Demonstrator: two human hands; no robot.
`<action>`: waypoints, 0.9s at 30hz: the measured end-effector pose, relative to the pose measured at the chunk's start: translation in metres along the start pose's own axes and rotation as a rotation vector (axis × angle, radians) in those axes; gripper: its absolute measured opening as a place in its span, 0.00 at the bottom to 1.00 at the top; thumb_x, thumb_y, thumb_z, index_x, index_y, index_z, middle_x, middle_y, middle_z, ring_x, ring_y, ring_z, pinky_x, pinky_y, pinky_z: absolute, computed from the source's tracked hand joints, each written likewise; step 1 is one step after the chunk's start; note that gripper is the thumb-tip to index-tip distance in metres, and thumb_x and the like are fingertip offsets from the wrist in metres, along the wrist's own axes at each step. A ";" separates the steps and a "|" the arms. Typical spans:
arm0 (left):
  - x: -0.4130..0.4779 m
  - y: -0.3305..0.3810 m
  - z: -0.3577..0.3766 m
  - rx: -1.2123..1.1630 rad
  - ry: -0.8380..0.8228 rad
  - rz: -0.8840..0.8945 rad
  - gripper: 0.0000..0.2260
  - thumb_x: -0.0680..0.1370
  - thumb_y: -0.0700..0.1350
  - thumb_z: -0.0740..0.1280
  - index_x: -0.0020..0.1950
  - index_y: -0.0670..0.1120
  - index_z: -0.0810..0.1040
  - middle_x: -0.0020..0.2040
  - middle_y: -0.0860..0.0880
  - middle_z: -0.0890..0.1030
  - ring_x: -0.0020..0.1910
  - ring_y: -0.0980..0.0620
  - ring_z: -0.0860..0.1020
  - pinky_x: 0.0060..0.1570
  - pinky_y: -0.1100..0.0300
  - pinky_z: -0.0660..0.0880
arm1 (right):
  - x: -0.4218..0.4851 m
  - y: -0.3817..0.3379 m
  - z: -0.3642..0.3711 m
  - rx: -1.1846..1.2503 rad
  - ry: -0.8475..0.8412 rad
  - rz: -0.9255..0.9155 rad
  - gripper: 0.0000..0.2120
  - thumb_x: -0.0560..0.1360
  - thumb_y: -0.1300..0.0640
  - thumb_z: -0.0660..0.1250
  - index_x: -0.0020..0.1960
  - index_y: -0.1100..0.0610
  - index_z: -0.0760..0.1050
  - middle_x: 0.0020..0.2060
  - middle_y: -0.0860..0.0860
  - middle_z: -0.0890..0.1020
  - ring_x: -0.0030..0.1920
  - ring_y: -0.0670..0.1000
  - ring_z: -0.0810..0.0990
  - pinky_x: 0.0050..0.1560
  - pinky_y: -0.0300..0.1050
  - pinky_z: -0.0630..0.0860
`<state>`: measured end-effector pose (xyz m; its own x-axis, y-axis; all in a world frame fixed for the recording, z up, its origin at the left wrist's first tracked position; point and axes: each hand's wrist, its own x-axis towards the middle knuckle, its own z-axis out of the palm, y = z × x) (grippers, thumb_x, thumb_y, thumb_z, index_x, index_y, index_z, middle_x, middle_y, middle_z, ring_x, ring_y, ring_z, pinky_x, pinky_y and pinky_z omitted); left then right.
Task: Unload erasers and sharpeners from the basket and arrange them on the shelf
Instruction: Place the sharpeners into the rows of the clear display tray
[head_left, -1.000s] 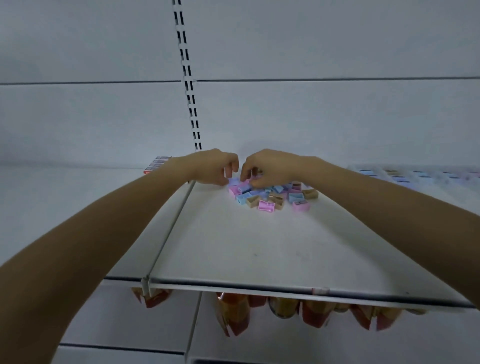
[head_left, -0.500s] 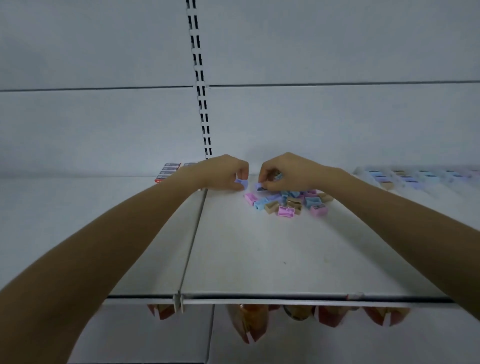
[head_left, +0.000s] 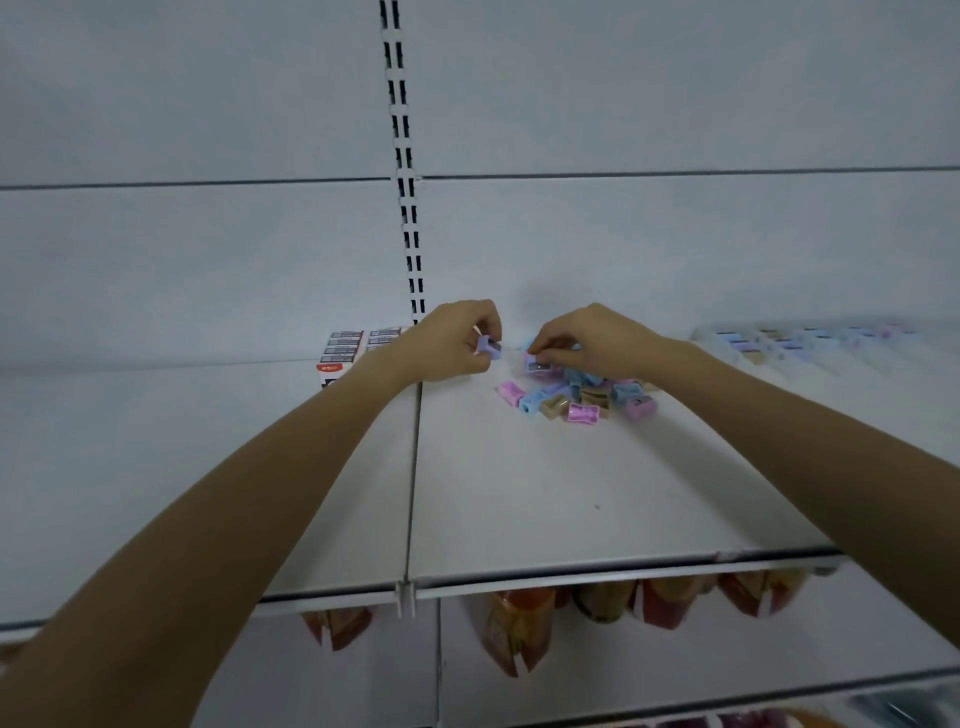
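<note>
A loose heap of small pink, blue, purple and tan sharpeners (head_left: 576, 397) lies on the white shelf (head_left: 545, 493) near the back wall. My left hand (head_left: 452, 340) pinches one purple sharpener (head_left: 490, 347) just left of the heap, a little above the shelf. My right hand (head_left: 587, 338) reaches over the heap's far left end, and its fingertips pinch another purple sharpener (head_left: 537, 364) there. The basket is out of view.
Stacked boxes of erasers (head_left: 345, 353) stand at the back behind my left wrist. A row of arranged sharpeners (head_left: 795, 340) runs along the back right. A slotted upright (head_left: 402, 166) climbs the wall. Orange packets (head_left: 519, 631) hang under the shelf's front edge.
My left hand has lifted clear of the heap to the left with a purple sharpener in its fingertips. My right hand stays over the heap's end. The camera has shifted left.
</note>
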<state>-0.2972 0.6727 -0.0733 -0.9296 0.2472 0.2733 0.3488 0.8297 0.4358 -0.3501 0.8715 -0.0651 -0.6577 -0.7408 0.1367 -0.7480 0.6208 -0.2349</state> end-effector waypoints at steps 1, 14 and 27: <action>-0.002 -0.001 0.000 -0.053 0.022 0.002 0.07 0.73 0.37 0.68 0.44 0.45 0.72 0.40 0.55 0.78 0.38 0.63 0.78 0.41 0.71 0.71 | -0.001 0.000 0.000 -0.003 0.016 0.001 0.11 0.77 0.54 0.64 0.55 0.56 0.79 0.51 0.51 0.82 0.47 0.47 0.78 0.46 0.34 0.68; -0.006 -0.001 0.003 0.008 0.103 0.125 0.12 0.75 0.37 0.66 0.58 0.42 0.78 0.49 0.45 0.74 0.47 0.50 0.75 0.48 0.65 0.70 | -0.027 -0.016 0.001 0.152 0.363 0.143 0.15 0.74 0.62 0.65 0.59 0.55 0.76 0.47 0.51 0.75 0.44 0.47 0.73 0.45 0.23 0.64; 0.041 0.070 0.016 0.133 0.070 0.339 0.08 0.75 0.42 0.66 0.54 0.43 0.75 0.49 0.45 0.77 0.47 0.48 0.76 0.51 0.51 0.73 | -0.094 0.009 -0.009 0.329 0.366 0.248 0.08 0.70 0.62 0.68 0.46 0.52 0.73 0.42 0.54 0.80 0.42 0.56 0.79 0.47 0.52 0.77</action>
<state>-0.3130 0.7487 -0.0449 -0.7522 0.4879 0.4428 0.6123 0.7658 0.1964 -0.2961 0.9488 -0.0712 -0.8425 -0.4085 0.3511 -0.5381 0.6090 -0.5828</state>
